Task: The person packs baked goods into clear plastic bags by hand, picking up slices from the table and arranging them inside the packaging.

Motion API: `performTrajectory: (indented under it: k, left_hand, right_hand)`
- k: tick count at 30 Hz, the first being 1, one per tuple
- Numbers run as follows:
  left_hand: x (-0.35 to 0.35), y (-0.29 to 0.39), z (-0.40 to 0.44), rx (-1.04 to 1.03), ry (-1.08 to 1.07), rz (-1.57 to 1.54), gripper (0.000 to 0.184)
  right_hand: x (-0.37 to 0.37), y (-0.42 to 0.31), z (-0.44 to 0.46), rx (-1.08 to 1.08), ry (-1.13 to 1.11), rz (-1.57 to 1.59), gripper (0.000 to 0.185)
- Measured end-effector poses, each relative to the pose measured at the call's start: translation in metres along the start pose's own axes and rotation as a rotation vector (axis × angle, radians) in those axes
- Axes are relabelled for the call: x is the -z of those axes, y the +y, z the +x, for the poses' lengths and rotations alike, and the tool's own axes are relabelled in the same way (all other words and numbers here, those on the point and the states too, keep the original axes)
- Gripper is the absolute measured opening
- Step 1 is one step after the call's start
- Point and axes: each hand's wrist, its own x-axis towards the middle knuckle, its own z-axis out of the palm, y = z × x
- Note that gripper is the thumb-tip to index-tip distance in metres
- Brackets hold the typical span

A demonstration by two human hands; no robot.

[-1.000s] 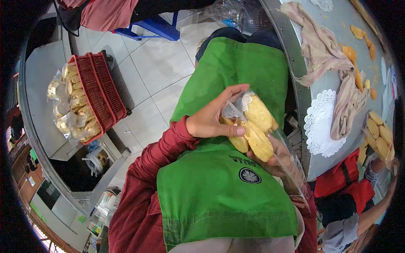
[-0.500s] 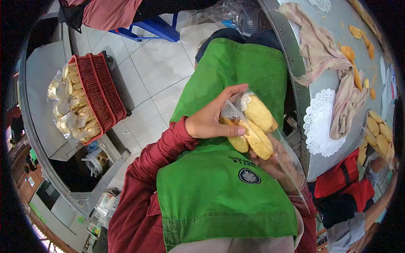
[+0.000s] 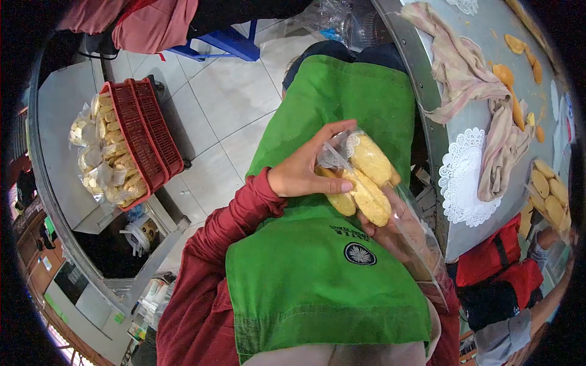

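The left hand (image 3: pixel 305 174) grips (thumb straight); the right hand (image 3: pixel 403 230) cups.

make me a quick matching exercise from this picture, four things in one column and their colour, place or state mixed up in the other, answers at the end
1. plastic crate
2. apron
3. crumpled cloth
4. clear bag

a. lying on the metal table, partly over a white lace doily
b. gripped by the left hand, with yellow oval pieces inside
c. red, holding many filled packets
d. green, with a round dark badge

Right pairs: 1-c, 2-d, 3-a, 4-b
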Motion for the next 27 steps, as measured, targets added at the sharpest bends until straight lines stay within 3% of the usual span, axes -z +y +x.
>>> performTrajectory:
  k: [12,16,19,21,23,27]
  left_hand:
    - [-0.012,0.009,0.003,-0.014,-0.013,0.207,0.096]
    - [-0.019,-0.007,0.013,-0.143,-0.059,0.173,0.093]
    - [-0.026,-0.012,0.015,-0.099,-0.106,0.009,0.095]
    - [-0.027,-0.009,0.013,-0.01,-0.136,-0.107,0.096]
    - [-0.022,-0.01,0.013,-0.025,-0.134,-0.131,0.095]
    - [-0.014,-0.01,0.011,-0.03,-0.124,-0.161,0.092]
  right_hand:
    - [0.01,-0.007,-0.011,-0.084,0.058,0.23,0.079]
    - [0.008,-0.018,-0.031,-0.137,0.129,0.162,0.081]
    - [0.032,-0.007,-0.026,-0.117,-0.281,0.436,0.083]
    - [0.015,-0.015,-0.025,-0.211,0.018,0.06,0.086]
    - [0.008,-0.011,-0.018,-0.176,0.097,-0.023,0.087]
    - [-0.001,0.002,-0.016,0.031,0.067,0.121,0.081]
